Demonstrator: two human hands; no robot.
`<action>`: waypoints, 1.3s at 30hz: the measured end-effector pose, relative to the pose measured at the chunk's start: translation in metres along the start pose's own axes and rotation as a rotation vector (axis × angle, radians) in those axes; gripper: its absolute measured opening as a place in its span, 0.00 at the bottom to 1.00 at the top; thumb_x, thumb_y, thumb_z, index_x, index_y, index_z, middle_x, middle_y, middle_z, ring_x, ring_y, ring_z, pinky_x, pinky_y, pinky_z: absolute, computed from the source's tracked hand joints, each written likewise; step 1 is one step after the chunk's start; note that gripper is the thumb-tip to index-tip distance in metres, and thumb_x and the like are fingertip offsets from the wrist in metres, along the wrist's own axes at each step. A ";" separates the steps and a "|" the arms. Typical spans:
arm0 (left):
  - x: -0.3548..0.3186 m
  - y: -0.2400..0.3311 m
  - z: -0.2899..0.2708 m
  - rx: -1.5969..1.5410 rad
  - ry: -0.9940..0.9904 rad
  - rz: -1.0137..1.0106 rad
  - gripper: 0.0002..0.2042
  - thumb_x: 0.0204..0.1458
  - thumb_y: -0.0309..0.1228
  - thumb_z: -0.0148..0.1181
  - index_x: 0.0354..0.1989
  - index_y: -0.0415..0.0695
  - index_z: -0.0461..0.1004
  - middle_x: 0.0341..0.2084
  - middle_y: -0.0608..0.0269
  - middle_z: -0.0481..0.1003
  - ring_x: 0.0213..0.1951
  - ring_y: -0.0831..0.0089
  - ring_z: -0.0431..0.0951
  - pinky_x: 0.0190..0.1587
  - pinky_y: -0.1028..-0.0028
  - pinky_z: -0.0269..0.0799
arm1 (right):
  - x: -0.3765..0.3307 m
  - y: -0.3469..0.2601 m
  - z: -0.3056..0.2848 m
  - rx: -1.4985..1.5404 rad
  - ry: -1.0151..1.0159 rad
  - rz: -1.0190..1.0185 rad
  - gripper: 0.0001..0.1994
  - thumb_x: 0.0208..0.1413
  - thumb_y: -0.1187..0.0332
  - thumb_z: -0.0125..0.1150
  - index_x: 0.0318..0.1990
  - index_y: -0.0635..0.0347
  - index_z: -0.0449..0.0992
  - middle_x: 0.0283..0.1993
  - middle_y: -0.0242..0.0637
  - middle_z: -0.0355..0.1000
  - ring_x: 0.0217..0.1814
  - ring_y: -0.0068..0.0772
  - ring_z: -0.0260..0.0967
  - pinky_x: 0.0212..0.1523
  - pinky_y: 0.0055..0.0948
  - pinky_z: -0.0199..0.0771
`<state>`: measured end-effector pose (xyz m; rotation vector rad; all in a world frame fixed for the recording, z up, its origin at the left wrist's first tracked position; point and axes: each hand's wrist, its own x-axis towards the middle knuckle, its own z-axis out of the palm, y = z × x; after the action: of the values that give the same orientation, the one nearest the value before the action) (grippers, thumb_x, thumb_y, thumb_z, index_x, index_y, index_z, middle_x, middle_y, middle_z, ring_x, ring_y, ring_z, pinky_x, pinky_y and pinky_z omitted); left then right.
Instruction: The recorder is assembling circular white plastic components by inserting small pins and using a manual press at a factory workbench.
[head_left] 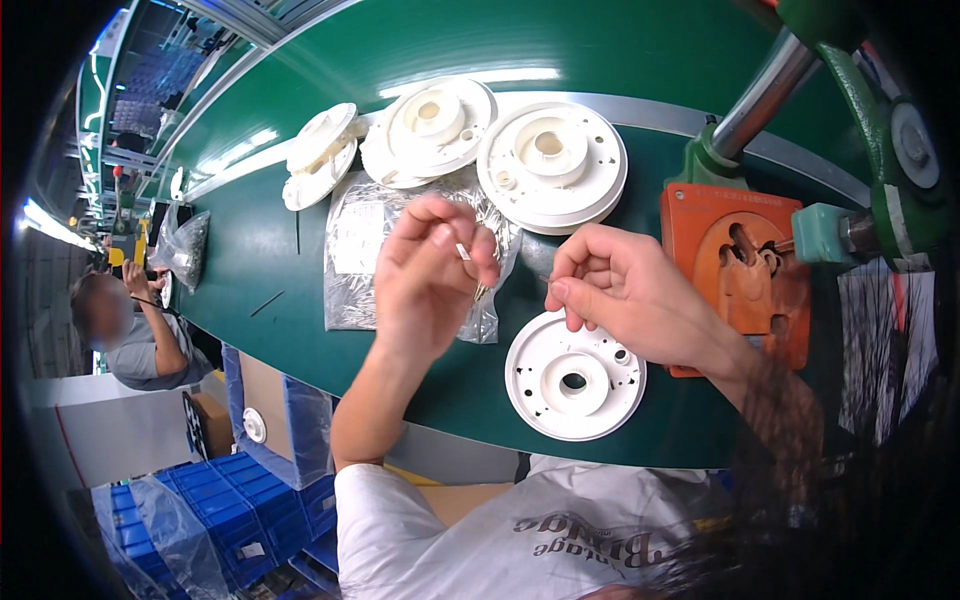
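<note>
My left hand (430, 270) is raised over a clear plastic bag with its fingers curled around a small white piece (463, 252). The bag (345, 295) holds many thin, pale, pin-like parts and a white label. My right hand (625, 290) is closed in a pinch, level with the left and apart from it; whatever is between its fingertips is too small or hidden to make out. Under the right hand a round white plastic disc (540, 405), with a raised central hub and several small holes, lies flat on the green table.
Stacked white discs (550, 165) stand along the table's back edge, with more discs (430, 125) beside them. At right is an orange fixture (735, 280) under a green press (710, 150). A co-worker (150, 340) sits far left, near blue crates (220, 510).
</note>
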<state>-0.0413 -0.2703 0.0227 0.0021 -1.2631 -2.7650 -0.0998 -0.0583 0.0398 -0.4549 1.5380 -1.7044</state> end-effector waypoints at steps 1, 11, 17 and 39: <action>0.004 0.006 -0.001 -0.056 0.008 -0.067 0.04 0.61 0.24 0.48 0.41 0.40 0.69 0.32 0.60 0.68 0.28 0.71 0.70 0.27 0.72 0.70 | 0.000 0.000 -0.001 0.001 -0.008 -0.001 0.04 0.62 0.77 0.56 0.40 0.70 0.71 0.34 0.37 0.75 0.33 0.20 0.73 0.36 0.20 0.75; -0.008 0.009 0.009 1.351 -0.448 0.102 0.09 0.54 0.35 0.57 0.36 0.44 0.74 0.14 0.65 0.66 0.12 0.69 0.64 0.17 0.72 0.60 | -0.016 -0.007 -0.005 -0.094 0.035 -0.183 0.10 0.62 0.78 0.52 0.48 0.72 0.73 0.36 0.32 0.77 0.34 0.13 0.71 0.35 0.16 0.71; -0.014 0.001 0.007 1.689 -0.779 0.242 0.32 0.39 0.58 0.71 0.47 0.47 0.79 0.22 0.67 0.70 0.18 0.64 0.73 0.20 0.68 0.65 | -0.046 -0.006 -0.020 -0.375 0.071 -0.171 0.08 0.60 0.81 0.57 0.46 0.66 0.75 0.41 0.43 0.78 0.37 0.19 0.74 0.37 0.20 0.75; -0.011 0.003 0.001 1.678 -0.725 0.204 0.31 0.40 0.54 0.73 0.47 0.42 0.78 0.25 0.65 0.72 0.22 0.62 0.75 0.23 0.66 0.66 | -0.048 0.012 -0.004 -1.285 0.031 -0.489 0.08 0.43 0.78 0.61 0.33 0.61 0.74 0.37 0.33 0.70 0.36 0.34 0.68 0.36 0.32 0.62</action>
<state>-0.0297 -0.2707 0.0254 -0.9042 -2.9482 -0.7800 -0.0688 -0.0198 0.0391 -1.5260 2.5524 -0.7679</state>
